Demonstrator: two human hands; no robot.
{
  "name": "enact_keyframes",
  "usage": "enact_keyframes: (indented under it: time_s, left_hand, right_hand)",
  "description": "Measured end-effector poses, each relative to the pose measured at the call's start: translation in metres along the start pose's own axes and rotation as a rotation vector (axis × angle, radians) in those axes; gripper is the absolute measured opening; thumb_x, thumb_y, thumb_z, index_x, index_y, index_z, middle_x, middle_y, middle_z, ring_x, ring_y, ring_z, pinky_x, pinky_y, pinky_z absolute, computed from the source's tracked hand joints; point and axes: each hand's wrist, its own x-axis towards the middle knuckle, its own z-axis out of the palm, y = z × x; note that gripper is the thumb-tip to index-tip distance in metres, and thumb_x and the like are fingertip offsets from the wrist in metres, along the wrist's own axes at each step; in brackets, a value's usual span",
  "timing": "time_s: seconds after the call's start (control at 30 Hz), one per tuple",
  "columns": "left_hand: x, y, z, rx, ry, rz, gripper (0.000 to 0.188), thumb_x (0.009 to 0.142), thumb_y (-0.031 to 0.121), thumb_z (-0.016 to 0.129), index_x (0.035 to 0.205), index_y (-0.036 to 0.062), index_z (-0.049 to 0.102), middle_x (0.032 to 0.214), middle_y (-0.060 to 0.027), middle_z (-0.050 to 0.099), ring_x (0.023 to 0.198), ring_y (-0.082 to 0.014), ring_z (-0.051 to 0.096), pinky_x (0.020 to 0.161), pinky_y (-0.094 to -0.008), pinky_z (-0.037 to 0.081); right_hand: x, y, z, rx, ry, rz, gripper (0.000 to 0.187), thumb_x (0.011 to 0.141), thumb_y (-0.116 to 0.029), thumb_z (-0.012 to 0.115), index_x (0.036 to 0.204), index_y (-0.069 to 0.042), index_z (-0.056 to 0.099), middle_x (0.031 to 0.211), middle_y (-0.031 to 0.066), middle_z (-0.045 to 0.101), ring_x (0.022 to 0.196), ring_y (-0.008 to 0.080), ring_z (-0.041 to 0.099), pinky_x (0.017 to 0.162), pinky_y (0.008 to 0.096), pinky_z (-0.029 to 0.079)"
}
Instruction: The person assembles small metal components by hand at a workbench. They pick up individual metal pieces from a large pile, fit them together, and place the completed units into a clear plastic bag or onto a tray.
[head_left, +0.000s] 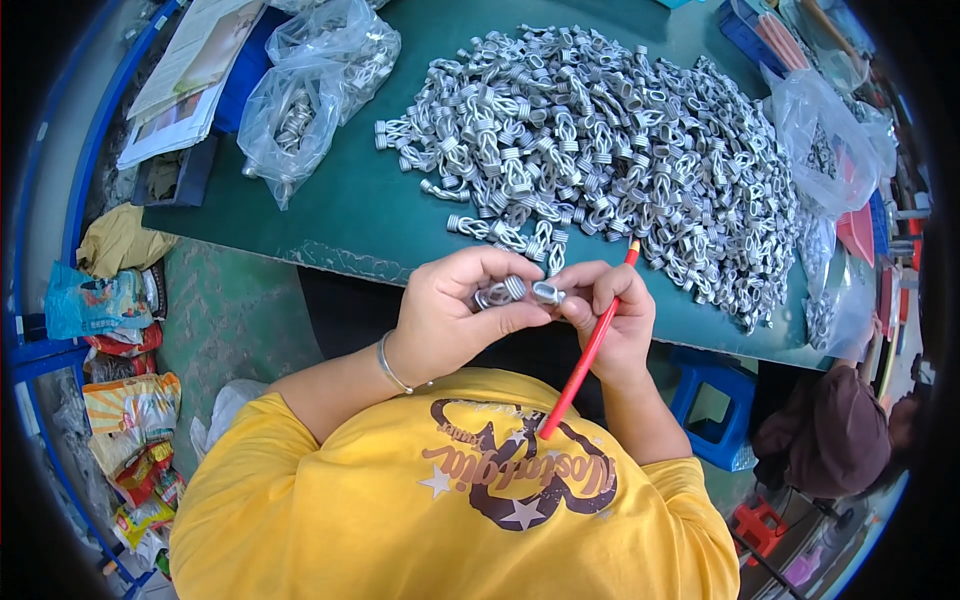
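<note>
In front of my chest, both hands are together at the table's near edge. My left hand [450,305] is closed around a small silver metal piece [498,292] with twisted loops and a ribbed collar. My right hand [612,310] pinches a second silver piece [547,292], whose oval opening faces up. A long red pen-like stick [583,365] with an orange tip also rests in the right hand, slanting down toward my shirt. Just beyond my fingers, a large heap of similar silver pieces [600,140] covers much of the green table [250,215].
Clear plastic bags [290,120] of metal pieces lie at the table's left, beside papers [190,80] and a dark bin [178,175]. More plastic bags [820,140] are at the right edge. A blue stool [715,405] and another person [830,435] are to the right.
</note>
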Motion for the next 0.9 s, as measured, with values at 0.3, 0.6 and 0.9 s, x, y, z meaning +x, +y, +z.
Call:
enact_keyframes:
  time_s: [0.3, 0.6, 0.9]
  left_hand:
    - [0.001, -0.005, -0.007, 0.019, -0.003, -0.040, 0.024, 0.079, -0.002, 0.066, 0.102, -0.0040, 0.058, 0.085, -0.0067, 0.061, 0.067, -0.0082, 0.056, 0.056, -0.0193, 0.045]
    - [0.003, -0.007, -0.005, -0.445, -0.014, -0.404, 0.026, 0.088, 0.007, 0.054, 0.113, -0.0028, 0.051, 0.091, -0.0114, 0.061, 0.072, -0.0149, 0.061, 0.057, -0.0251, 0.053]
    - [-0.001, -0.005, -0.016, -0.562, 0.021, -0.374, 0.012, 0.088, 0.012, 0.059, 0.087, 0.0046, 0.049, 0.068, 0.0014, 0.046, 0.051, -0.0035, 0.037, 0.040, -0.0172, 0.025]
  right_hand:
    - [-0.002, -0.004, 0.002, -0.533, 0.089, -0.419, 0.036, 0.071, 0.009, 0.069, 0.079, -0.006, 0.037, 0.099, 0.0195, 0.059, 0.076, 0.0160, 0.059, 0.063, 0.0257, 0.052]
    - [0.009, -0.020, 0.016, -0.592, -0.155, -0.567, 0.034, 0.070, 0.007, 0.070, 0.078, -0.007, 0.040, 0.092, 0.0177, 0.065, 0.075, 0.0259, 0.062, 0.064, 0.0332, 0.049]
    - [0.021, -0.010, -0.009, -1.155, -0.093, -0.355, 0.031, 0.064, 0.001, 0.075, 0.071, -0.004, 0.044, 0.084, 0.0134, 0.062, 0.071, 0.0284, 0.058, 0.061, 0.0347, 0.047]
